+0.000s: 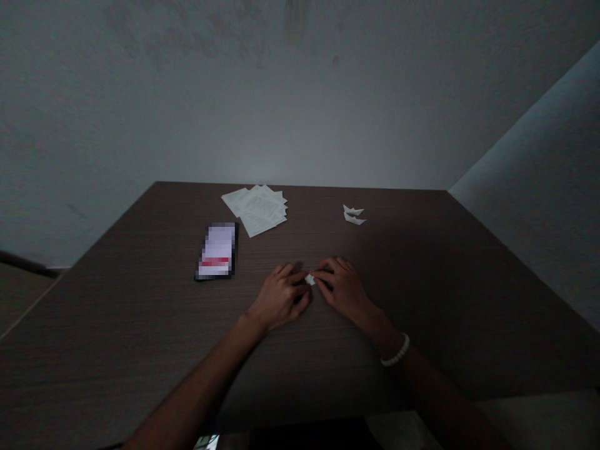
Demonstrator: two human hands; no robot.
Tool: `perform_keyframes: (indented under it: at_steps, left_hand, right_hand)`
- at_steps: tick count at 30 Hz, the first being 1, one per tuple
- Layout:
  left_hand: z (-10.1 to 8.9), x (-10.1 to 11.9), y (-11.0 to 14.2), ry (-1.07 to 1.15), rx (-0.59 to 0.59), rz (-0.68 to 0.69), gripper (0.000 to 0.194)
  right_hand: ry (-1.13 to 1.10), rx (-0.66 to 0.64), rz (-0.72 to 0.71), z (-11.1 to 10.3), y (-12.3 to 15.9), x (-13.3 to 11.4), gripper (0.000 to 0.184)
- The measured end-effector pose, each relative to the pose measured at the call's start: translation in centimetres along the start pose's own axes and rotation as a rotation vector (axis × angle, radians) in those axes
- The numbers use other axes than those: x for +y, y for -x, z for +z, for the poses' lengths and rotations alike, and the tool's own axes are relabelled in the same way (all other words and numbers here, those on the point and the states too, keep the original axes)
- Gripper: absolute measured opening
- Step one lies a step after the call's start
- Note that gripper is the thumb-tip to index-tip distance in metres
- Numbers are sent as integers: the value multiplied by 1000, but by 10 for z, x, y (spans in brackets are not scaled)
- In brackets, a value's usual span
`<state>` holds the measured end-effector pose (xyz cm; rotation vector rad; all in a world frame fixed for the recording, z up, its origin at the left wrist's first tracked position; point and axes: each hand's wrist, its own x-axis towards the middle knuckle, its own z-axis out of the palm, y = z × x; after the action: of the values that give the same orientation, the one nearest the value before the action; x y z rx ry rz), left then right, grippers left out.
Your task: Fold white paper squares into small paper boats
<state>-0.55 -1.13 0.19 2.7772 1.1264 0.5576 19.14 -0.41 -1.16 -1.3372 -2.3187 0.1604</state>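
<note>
A small folded piece of white paper (310,279) sits between my two hands, low over the middle of the table. My left hand (282,294) pinches its left side, with the fingers curled and partly hiding it. From the other side, my right hand (341,284) grips the paper between thumb and fingertips. Only a little of the paper shows, so its exact shape cannot be made out. Beyond my right hand lie two small folded paper boats (354,220), one just in front of the other.
The brown wooden table (140,325) meets a grey wall (262,112) at its back edge. Several printed paper sheets (260,209) lie fanned out at the back left. A phone (217,251) with a lit, blurred screen lies left of my hands.
</note>
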Motion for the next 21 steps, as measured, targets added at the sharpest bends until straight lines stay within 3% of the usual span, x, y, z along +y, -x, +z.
perform_keyframes:
  at_steps: [15, 21]
  left_hand:
    - [0, 5, -3, -85, -16, 52, 24]
    - [5, 5, -2, -105, 9, 137, 23]
  right_hand:
    - [49, -1, 76, -3, 0, -6, 21]
    - [40, -5, 83, -2, 1, -5, 22]
